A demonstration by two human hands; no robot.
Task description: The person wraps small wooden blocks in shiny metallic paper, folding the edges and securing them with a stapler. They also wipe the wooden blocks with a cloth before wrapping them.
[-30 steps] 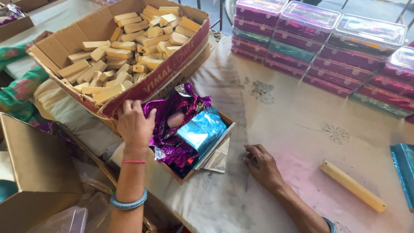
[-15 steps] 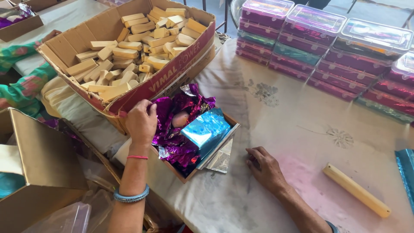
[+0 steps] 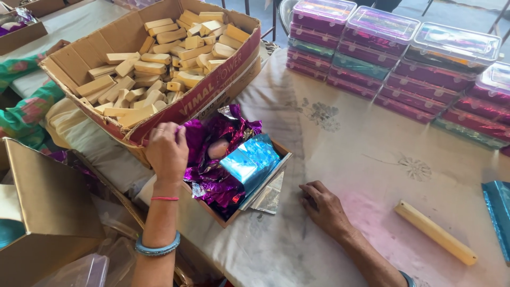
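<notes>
My left hand (image 3: 167,150) reaches into a small open cardboard box (image 3: 232,217) full of crumpled purple foil wrappers (image 3: 212,159), its fingers bent onto the purple foil; I cannot see whether it has a piece. A stack of blue foil sheets (image 3: 251,161) lies in the same box. My right hand (image 3: 324,204) rests flat on the cloth-covered table (image 3: 345,149), holding nothing. A single long tan bar (image 3: 435,232) lies on the cloth to its right.
A big cardboard carton (image 3: 212,90) with several tan bars (image 3: 154,69) stands at the back left. Stacked clear-lidded plastic boxes of foil-wrapped goods (image 3: 393,58) line the far right. Another person's patterned sleeve (image 3: 24,114) shows at left. A brown cardboard box (image 3: 48,212) stands near left.
My left hand has stayed at the purple foil in the small box, its fingers shifting slightly. My right hand has not moved on the cloth. The view has drifted a little.
</notes>
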